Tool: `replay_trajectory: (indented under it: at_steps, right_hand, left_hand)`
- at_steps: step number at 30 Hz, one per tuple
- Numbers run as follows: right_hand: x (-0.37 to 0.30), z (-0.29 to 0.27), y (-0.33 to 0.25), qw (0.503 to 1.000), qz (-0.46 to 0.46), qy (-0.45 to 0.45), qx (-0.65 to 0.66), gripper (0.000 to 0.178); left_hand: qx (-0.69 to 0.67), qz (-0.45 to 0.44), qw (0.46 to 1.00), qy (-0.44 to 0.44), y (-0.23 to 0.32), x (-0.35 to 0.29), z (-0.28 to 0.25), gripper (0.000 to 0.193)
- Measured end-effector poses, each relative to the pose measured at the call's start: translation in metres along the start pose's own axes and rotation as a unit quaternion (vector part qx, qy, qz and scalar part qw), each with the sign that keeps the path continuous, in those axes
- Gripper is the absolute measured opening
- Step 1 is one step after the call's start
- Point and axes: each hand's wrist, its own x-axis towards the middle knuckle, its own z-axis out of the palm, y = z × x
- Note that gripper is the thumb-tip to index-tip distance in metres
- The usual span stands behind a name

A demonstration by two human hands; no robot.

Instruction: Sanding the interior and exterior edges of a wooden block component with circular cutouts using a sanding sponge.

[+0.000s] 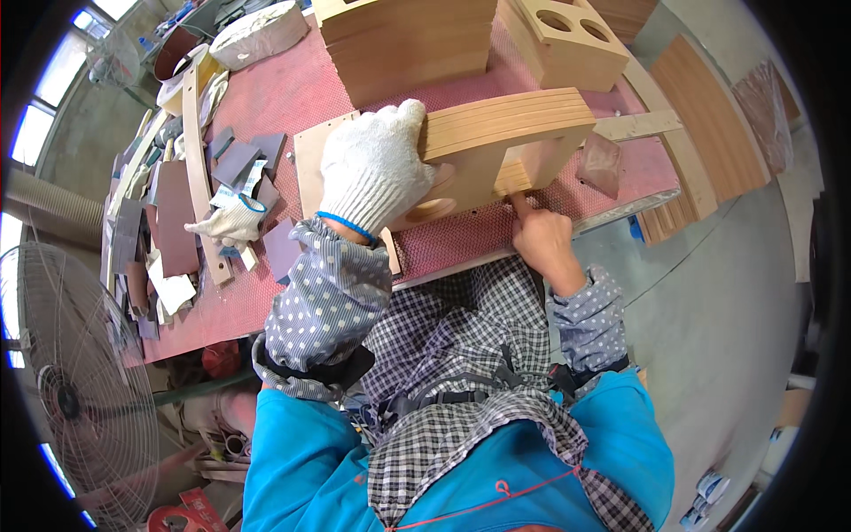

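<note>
My left hand (372,164) wears a white knit glove with a blue-edged cuff. Its fingers are closed over the left end of a stack of curved wooden pieces (496,124), which stands on edge with cut-out openings through it. Bare and mostly curled, my right hand (542,244) is low at the stack's near side. One finger reaches up to the inner edge of the right-hand opening, and whatever the fingertips hold, if anything, is hidden. Behind the left hand lies a flat, pale wooden board (312,168).
The red-patterned tabletop (266,106) carries a large wooden stack (408,53) and a block with round holes (572,44). Sandpaper pieces (177,217), a loose glove (232,222) and a curved wooden strip (195,151) lie left. A brown sheet (600,164) lies right. A fan (71,390) stands lower left.
</note>
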Motion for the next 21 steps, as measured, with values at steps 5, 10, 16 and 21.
replay_trajectory:
  at_steps: [5, 10, 16, 21]
  right_hand:
    - [0.001, 0.000, 0.001, 0.998, 0.068, 0.019, -0.003, 0.065]
    - [0.000, 0.000, -0.012, 0.999, 0.022, -0.017, 0.019, 0.061]
    - [0.014, 0.005, 0.010, 0.998, 0.046, 0.043, -0.030, 0.055]
    - [0.016, 0.008, -0.006, 0.999, -0.030, 0.034, 0.007, 0.055]
  left_hand:
    - [-0.001, -0.006, 1.000, 0.004, 0.001, -0.001, 0.000, 0.051]
    - [0.009, -0.012, 1.000, -0.025, 0.001, 0.000, -0.002, 0.052]
    - [0.004, -0.004, 1.000, 0.000, 0.001, -0.002, -0.002, 0.050]
    - [0.003, 0.003, 1.000, 0.003, -0.001, -0.001, 0.001, 0.051]
